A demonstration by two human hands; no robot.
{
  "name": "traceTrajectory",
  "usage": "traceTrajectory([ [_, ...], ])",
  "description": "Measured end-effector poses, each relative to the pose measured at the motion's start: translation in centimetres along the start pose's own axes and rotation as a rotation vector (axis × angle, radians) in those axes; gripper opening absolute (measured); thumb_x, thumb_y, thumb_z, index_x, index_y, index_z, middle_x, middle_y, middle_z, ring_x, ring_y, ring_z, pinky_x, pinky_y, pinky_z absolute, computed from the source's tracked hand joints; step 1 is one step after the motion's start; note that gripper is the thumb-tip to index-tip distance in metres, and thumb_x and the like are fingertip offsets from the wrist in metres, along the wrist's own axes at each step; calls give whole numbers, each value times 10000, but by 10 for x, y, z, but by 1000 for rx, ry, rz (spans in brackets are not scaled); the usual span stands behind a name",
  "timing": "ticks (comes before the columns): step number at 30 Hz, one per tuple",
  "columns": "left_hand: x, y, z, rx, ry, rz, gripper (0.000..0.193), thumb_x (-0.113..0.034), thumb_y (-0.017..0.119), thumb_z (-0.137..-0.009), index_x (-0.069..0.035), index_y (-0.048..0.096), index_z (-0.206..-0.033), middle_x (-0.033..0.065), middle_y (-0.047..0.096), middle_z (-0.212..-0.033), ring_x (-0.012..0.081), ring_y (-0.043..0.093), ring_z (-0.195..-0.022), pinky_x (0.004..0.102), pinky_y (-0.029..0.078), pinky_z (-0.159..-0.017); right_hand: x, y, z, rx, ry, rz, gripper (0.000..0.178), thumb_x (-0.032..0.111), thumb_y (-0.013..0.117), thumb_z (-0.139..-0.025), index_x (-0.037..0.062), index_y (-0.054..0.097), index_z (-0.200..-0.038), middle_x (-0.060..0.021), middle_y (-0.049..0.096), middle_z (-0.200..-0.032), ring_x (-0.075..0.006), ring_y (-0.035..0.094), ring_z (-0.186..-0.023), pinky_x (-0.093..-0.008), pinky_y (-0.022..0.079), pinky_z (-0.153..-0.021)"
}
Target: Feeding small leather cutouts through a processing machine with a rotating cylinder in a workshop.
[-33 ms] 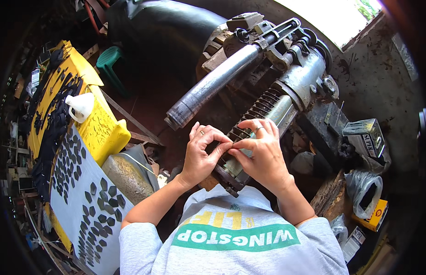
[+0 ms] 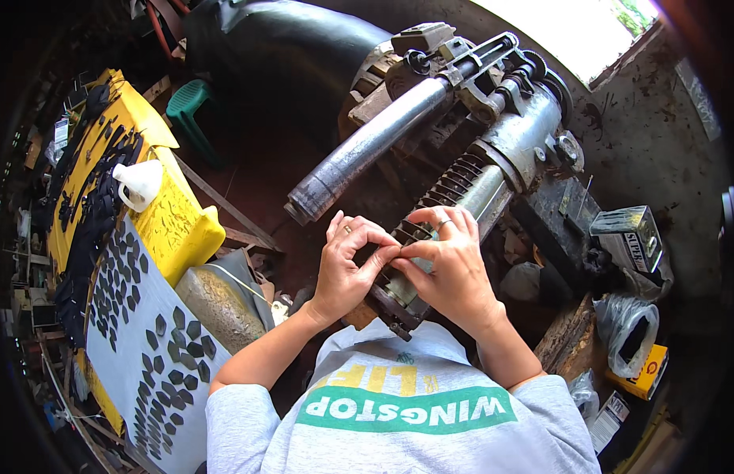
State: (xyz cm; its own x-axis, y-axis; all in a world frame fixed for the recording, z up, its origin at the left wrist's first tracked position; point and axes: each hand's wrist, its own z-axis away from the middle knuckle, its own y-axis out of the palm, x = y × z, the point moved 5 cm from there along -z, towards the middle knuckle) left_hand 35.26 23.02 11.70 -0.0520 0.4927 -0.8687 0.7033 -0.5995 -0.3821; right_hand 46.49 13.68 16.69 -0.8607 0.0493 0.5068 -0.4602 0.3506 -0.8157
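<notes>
Head view shows a metal machine [image 2: 533, 118] with a long bar [image 2: 487, 193] lined by a row of dark rings [image 2: 457, 180], slanting down from the upper right to end near the person's grey shirt [image 2: 383, 355]. Both hands meet over the lower part of this bar. The left hand [image 2: 347, 265] has its thumb and forefinger pinched together, the other fingers loosely curled; the right hand [image 2: 455, 265] pinches likewise beside it, fingertips almost touching the left's. What, if anything, is between the tips is too small to tell. Just to the left of the bar, a smooth metal roller [image 2: 375, 142] sticks out from the same machine, clear of both hands. Farther left, many flat black pieces [image 2: 194, 330] are spread on a pale sheet [image 2: 201, 411], next to a yellow cover [image 2: 173, 241] with a white jug [image 2: 139, 183] on it. Beyond stands a green stool [image 2: 191, 101]. To the right of the machine are a clear-sided box [image 2: 628, 229], a plastic bag [image 2: 621, 320] and, just below that, a yellow box [image 2: 645, 371].
</notes>
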Motion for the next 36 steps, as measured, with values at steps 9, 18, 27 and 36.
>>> traceTrajectory([
  [9, 5, -9, 4, -97, -35, 280, 79, -4, 736, -805, -38, 706, -870, 74, 588, -1067, 142, 560, -961, 274, 445, -887, 0, 6, -3, -65, 21, -71, 51, 100, 730, -681, 57, 704, -692, -102, 597, -1055, -301, 514, -1100, -482, 313, -1028],
  [18, 22, -10, 11, 17, -183, 468, 148, 16, 679, -855, -28, 733, -986, 74, 604, -1094, 143, 578, -1016, 268, 466, -909, -6, 11, 3, -140, 11, -179, 62, 61, 736, -688, 69, 674, -688, -30, 623, -900, -246, 581, -961, -498, 313, -1037],
  [27, 18, -10, 5, 136, -146, 414, 285, 20, 682, -832, -70, 716, -1101, 53, 649, -1069, 151, 590, -1000, 276, 472, -916, -3, 5, 0, -99, 0, -164, 86, 38, 735, -725, 91, 677, -759, -1, 632, -893, -202, 603, -981, -489, 296, -1057],
  [36, 3, -9, -5, 132, -76, 262, 382, -89, 794, -743, -136, 722, -1114, -7, 730, -908, 137, 570, -883, 299, 448, -894, -3, -6, -12, -93, 59, -167, 78, 22, 721, -739, 77, 686, -781, -41, 578, -930, -230, 576, -971, -454, 278, -1058],
])
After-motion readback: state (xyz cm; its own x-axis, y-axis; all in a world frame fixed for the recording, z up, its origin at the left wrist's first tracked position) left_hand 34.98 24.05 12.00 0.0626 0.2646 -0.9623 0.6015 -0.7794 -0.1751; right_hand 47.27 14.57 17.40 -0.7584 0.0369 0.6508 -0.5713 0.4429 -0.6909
